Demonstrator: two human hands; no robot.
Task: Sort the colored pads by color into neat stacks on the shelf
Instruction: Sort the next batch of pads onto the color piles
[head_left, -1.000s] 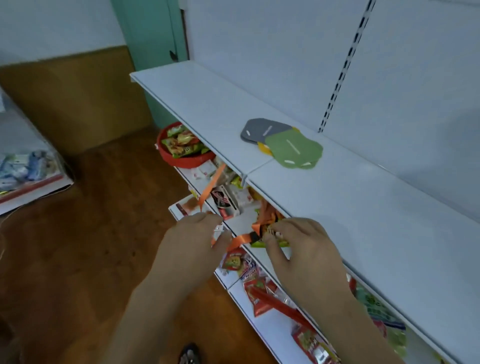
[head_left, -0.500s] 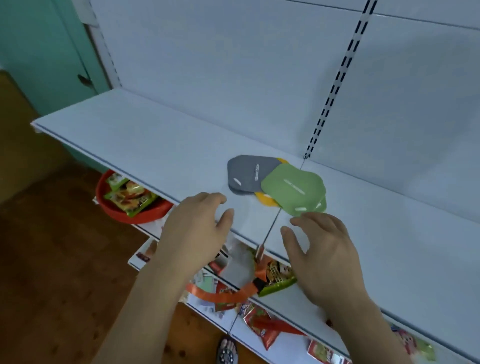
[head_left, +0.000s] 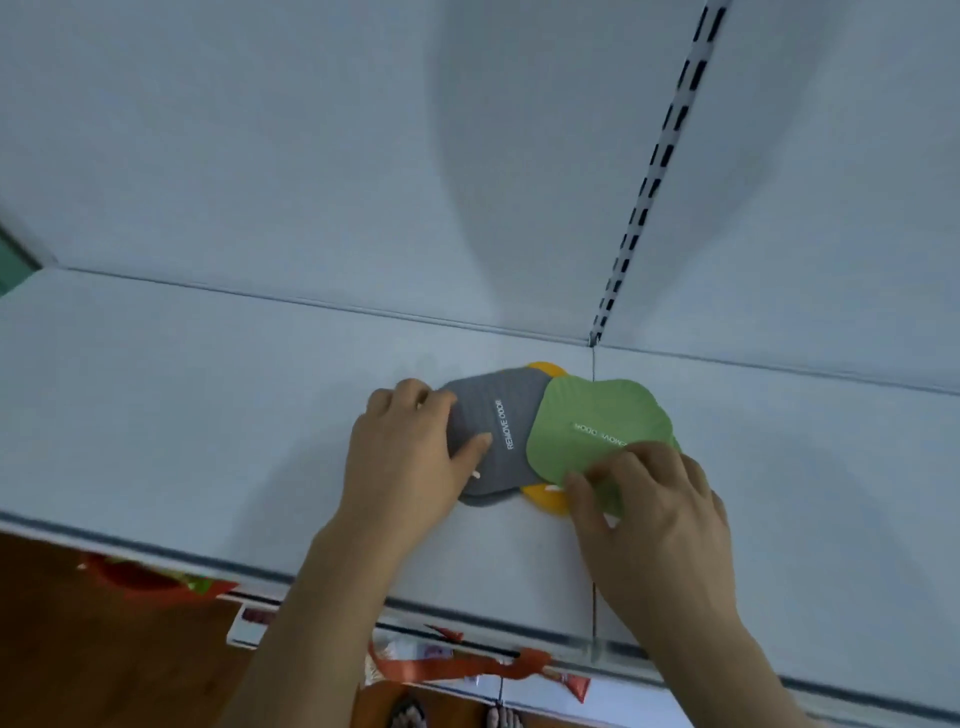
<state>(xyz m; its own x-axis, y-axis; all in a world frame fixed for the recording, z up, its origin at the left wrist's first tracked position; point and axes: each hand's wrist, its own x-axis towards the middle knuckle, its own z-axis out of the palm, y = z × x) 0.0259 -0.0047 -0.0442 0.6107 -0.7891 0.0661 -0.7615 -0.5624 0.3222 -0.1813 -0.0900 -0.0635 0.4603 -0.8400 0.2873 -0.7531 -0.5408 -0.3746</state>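
Observation:
Three pads lie overlapping on the white shelf (head_left: 182, 415) near its back. The grey pad (head_left: 506, 395) is on the left and the green pad (head_left: 597, 410) overlaps its right side. A yellow pad (head_left: 545, 501) peeks out beneath both. My left hand (head_left: 400, 457) grips the grey pad's left edge, thumb lying on top. My right hand (head_left: 654, 509) pinches the green pad's near edge, fingers on top and thumb by the yellow pad.
A white back panel rises behind the shelf, with a slotted upright (head_left: 644, 208) just behind the pads. Below the shelf's front edge are an orange strap (head_left: 467, 667), snack packets and a red basket (head_left: 145, 582). Bare shelf extends to both sides.
Both hands rose from the orange strap at the lower shelf and reached onto the top shelf. The left now grips the grey pad, the right the green pad.

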